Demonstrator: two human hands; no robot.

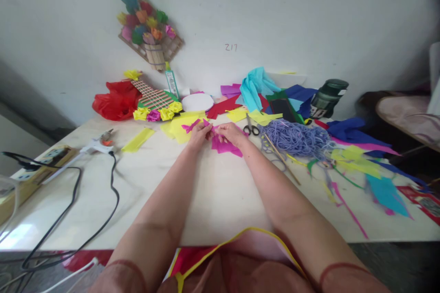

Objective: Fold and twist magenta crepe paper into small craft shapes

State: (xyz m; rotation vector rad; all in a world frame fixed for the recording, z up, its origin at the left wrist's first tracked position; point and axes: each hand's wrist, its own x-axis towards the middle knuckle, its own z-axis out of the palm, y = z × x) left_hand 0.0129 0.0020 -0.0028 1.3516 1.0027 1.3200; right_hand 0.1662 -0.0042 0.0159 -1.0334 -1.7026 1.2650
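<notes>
My left hand (200,134) and my right hand (231,132) meet near the middle of the white table (206,192), fingers pinched on magenta tissue paper (225,145). More of that magenta paper lies under my right hand. A folded magenta piece (191,126) rests on yellow paper (182,128) just beyond my left hand. Black-handled scissors (252,127) lie right of my right hand.
A glue gun (98,144) with black cord and a power strip (37,165) sit at the left. Purple yarn (297,138), a wooden stick (282,158) and coloured paper scraps (357,155) cover the right. Red bag (117,100), paper-flower craft (156,100), white disc (197,102), dark jar (328,97) stand by the wall.
</notes>
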